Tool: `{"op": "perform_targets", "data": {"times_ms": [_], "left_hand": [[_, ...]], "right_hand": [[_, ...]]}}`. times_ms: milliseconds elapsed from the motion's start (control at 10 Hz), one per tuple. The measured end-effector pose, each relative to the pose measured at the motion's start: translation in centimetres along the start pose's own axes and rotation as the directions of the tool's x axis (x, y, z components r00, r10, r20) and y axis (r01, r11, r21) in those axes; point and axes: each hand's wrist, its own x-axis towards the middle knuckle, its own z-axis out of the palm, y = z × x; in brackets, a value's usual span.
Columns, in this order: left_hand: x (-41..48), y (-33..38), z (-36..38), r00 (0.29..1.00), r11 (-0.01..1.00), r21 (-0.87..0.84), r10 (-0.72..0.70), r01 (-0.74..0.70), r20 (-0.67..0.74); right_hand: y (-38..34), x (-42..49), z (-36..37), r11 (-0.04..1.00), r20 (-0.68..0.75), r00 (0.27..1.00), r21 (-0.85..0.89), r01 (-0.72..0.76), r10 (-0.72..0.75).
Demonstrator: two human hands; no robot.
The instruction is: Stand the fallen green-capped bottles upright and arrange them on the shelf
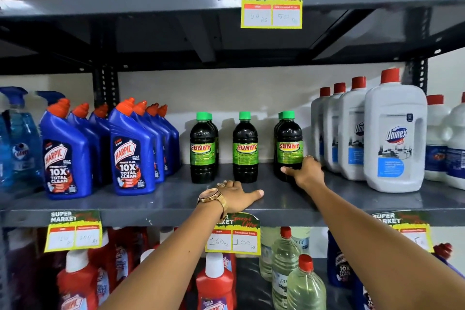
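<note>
Green-capped bottles [245, 147] — dark, upright, mid-shelf

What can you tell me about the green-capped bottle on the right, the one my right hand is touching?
The right Sunny bottle stands upright on the grey shelf, beside the white Domex bottles. It looks like clear plastic filled with dark liquid, with a green screw cap and a green label reading SUNNY in red and yellow. Another green cap shows just behind it. The right hand wraps its lower part, fingers across the front below the label.
</note>
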Motion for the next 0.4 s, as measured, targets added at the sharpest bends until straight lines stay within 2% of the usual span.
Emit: {"op": "perform_targets", "data": {"times_ms": [200, 300, 400], "left_hand": [[-0.8, 0.4, -0.4, 1.0, 1.0, -0.008, 0.005, -0.005, -0.003], [-1.4, 0.2, -0.7, 0.999, 0.997, -0.068, 0.029, -0.032, -0.046], [-2.3, 0.0, -1.1, 0.922, 0.941, -0.269, 0.093, -0.204, -0.376]], "right_hand": [[-0.2, -0.6, -0.5, 1.0, 0.028, 1.0, -0.016, 0.001, 0.0], [-0.6, -1.7, -1.2, 0.999, 0.039, 0.999, 0.021, 0.027, -0.028], [-0.8, -3.1, -2.9, 0.92, -0.176, 0.953, 0.266, 0.288, -0.248]]}}
